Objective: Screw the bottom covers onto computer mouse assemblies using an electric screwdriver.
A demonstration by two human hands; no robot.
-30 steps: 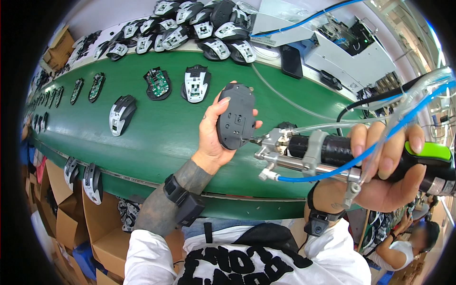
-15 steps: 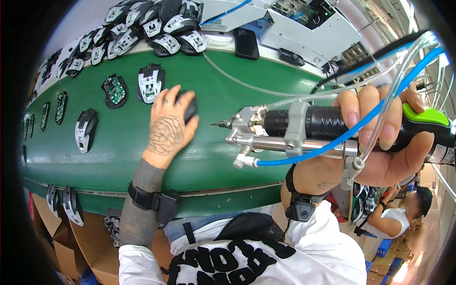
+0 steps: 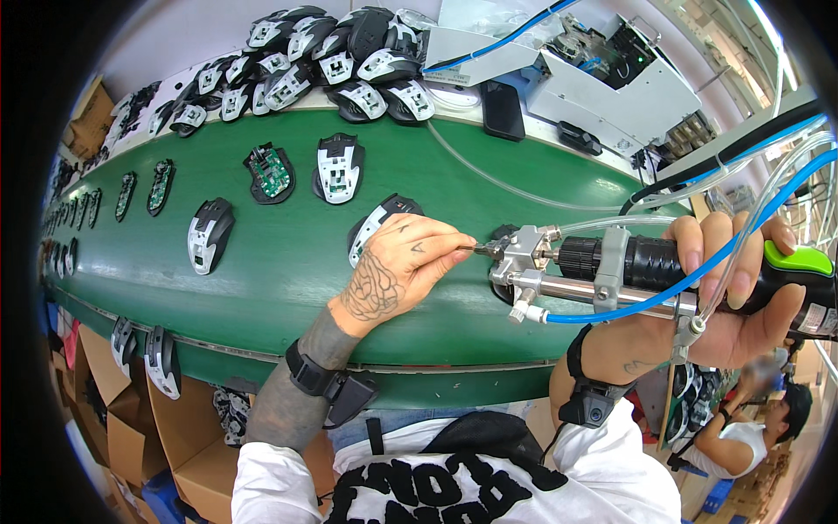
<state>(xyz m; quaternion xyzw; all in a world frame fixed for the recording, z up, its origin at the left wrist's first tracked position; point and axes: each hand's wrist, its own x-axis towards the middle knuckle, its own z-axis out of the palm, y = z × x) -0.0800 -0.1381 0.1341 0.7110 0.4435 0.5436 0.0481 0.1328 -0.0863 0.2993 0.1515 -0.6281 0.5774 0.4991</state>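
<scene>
My left hand (image 3: 393, 271), tattooed on its back, has thumb and forefinger pinched at the thin metal tip of a pneumatic-fed electric screwdriver (image 3: 646, 262). My right hand (image 3: 716, 253) wraps round the black body of that screwdriver, which lies level and points left. A metal feed block (image 3: 526, 251) sits at its front, joined to a blue hose (image 3: 611, 307). Below the block a dark mouse part (image 3: 501, 291) rests on the green mat, mostly hidden. Behind my left hand is a white-and-black mouse shell (image 3: 374, 220), partly covered. Whether a screw is in the pinch cannot be seen.
On the green mat (image 3: 288, 306) lie two more shells (image 3: 339, 170), a base with a circuit board (image 3: 271, 172) and several narrow boards (image 3: 161, 186). Piled shells (image 3: 358, 100), a phone (image 3: 503, 111) and a white machine (image 3: 611, 105) line the back. Cardboard boxes (image 3: 188, 419) stand below; a co-worker (image 3: 742, 437) sits at right.
My left hand has left a dark mouse part and moved right to the screwdriver's tip, fingers now pinched. A dark part now lies under the screwdriver. The whole view has shifted.
</scene>
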